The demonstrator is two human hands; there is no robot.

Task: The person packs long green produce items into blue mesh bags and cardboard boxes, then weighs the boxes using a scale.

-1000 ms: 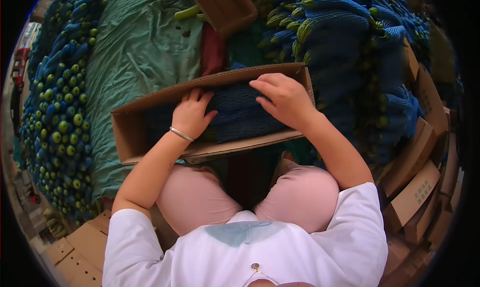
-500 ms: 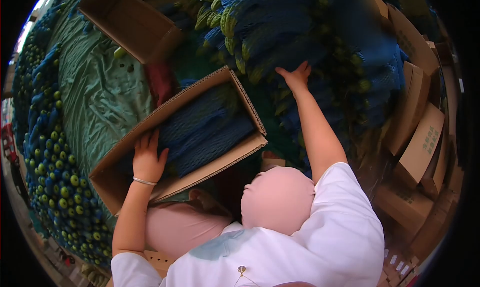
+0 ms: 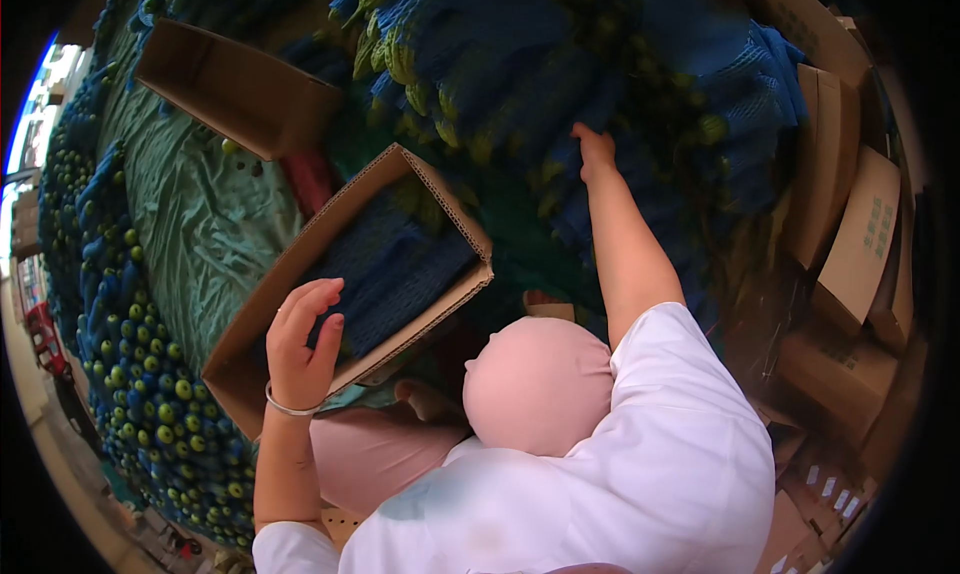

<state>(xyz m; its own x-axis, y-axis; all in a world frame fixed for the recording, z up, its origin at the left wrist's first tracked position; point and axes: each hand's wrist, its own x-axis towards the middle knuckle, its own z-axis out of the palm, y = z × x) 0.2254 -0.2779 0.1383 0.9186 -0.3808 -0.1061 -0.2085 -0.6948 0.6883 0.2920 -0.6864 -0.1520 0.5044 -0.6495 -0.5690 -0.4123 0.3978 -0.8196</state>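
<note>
My left hand (image 3: 308, 342), a bangle on its wrist, is held over the near-left part of an open cardboard box (image 3: 330, 202). Its fingers are bent a little and stand apart from the thumb, with nothing in them. Inside the box lie long vegetables in blue foam-net sleeves (image 3: 385, 259). My right arm stretches forward to a big pile of long, ridged green vegetables in blue net sleeves (image 3: 500, 64). There my right hand (image 3: 596, 154) has its fingers curled down onto a sleeved vegetable, and most of the fingertips are hidden in the dark pile.
Another open cardboard box (image 3: 235, 84) stands at the upper left beside a green cloth (image 3: 190, 204). Further left, many round green ends show in a heap of blue-sleeved vegetables (image 3: 150, 384). Cardboard boxes (image 3: 860, 234) are stacked along the right. My bent knee (image 3: 540, 384) is close to the box.
My left hand has lifted off the sleeved vegetables in the box. My right hand's spread fingers have drawn in on the pile. The view has shifted slightly.
</note>
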